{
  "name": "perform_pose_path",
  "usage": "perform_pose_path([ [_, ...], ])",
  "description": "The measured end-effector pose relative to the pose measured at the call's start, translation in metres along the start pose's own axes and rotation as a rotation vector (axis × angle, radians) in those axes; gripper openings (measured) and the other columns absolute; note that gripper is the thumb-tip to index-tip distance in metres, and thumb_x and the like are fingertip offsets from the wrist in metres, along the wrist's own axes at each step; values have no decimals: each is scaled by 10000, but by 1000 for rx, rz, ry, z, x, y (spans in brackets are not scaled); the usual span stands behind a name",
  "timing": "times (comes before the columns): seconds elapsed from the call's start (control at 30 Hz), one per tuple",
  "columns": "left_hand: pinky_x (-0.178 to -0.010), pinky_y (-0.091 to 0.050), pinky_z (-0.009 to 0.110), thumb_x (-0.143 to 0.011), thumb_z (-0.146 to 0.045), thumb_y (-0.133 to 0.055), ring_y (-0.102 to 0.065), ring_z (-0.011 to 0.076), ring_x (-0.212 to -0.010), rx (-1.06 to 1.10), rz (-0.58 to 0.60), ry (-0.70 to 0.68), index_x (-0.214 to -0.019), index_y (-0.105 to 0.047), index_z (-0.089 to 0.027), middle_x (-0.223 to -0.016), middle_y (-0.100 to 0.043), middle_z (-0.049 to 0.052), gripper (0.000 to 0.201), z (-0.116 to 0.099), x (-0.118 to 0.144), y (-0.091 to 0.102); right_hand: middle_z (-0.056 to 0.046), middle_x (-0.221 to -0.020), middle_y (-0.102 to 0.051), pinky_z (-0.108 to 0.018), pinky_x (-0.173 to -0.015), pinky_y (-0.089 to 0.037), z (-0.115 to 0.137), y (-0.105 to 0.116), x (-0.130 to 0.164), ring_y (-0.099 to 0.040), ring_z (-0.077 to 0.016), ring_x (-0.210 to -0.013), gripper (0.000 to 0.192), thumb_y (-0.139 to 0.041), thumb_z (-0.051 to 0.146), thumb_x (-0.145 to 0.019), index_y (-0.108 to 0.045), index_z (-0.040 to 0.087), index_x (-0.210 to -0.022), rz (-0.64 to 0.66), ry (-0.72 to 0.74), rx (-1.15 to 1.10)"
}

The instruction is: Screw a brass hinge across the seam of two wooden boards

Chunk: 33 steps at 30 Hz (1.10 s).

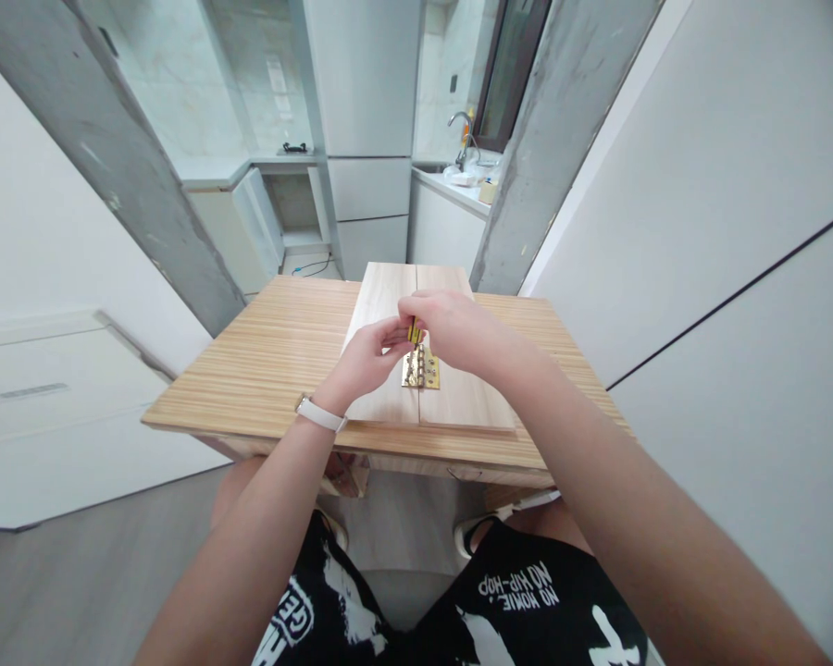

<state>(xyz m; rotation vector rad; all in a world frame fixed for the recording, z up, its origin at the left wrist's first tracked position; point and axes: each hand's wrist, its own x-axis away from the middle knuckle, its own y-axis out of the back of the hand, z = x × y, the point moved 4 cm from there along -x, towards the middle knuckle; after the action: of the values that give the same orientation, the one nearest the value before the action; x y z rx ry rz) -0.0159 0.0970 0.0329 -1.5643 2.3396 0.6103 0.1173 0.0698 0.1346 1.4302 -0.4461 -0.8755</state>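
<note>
Two pale wooden boards lie side by side on a striped wooden table. A brass hinge sits across the seam between them. My right hand grips a small yellow-and-black screwdriver, held upright over the hinge. My left hand, with a white wristband, pinches at the tool's lower end just above the hinge. The tip of the tool is hidden by my fingers.
A concrete pillar stands behind the table on the right, another on the left. White walls close in on both sides. A kitchen counter with a tap lies beyond. My knees are under the table's near edge.
</note>
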Motion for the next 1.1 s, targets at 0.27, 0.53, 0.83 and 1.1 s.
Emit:
perform_pose_path([
  [0.27, -893, -597, 362, -910, -246, -720, -724, 202, -948, -200, -92, -58, -1010, -673, -195, -1003, -748, 64, 121, -1, 4, 4, -110, -1163, -756, -314, -779, -433, -8, 4, 2, -665, -223, -945, 362, -674, 213, -930, -636, 180, -1288, -78, -117, -80],
  [0.53, -777, -565, 308, -859, -309, -787, -669, 163, -811, -259, -195, -54, -870, -599, -198, -854, -693, 23, 218, 0, -1, -4, -134, -885, -754, -339, -715, -395, -7, -2, -2, -663, -248, -838, 235, -548, 290, -1023, -726, 155, -951, -101, -273, 171],
  [0.83, -945, -603, 392, -909, -265, -738, -742, 235, -1047, -58, -42, 27, -1145, -688, -191, -1100, -763, 101, 252, 3, 0, -1, -88, -941, -705, -313, -703, -342, -7, -5, -4, -594, -199, -830, 154, -535, 150, -987, -679, 181, -943, -46, -77, 103],
  [1.1, -992, -602, 423, -932, -279, -715, -744, 265, -1096, -8, 17, 9, -1136, -711, -180, -1121, -773, 115, 227, 6, 1, -3, -77, -980, -727, -306, -752, -386, -1, -3, -1, -614, -200, -894, 224, -528, 49, -907, -683, 188, -992, -13, -12, -22],
])
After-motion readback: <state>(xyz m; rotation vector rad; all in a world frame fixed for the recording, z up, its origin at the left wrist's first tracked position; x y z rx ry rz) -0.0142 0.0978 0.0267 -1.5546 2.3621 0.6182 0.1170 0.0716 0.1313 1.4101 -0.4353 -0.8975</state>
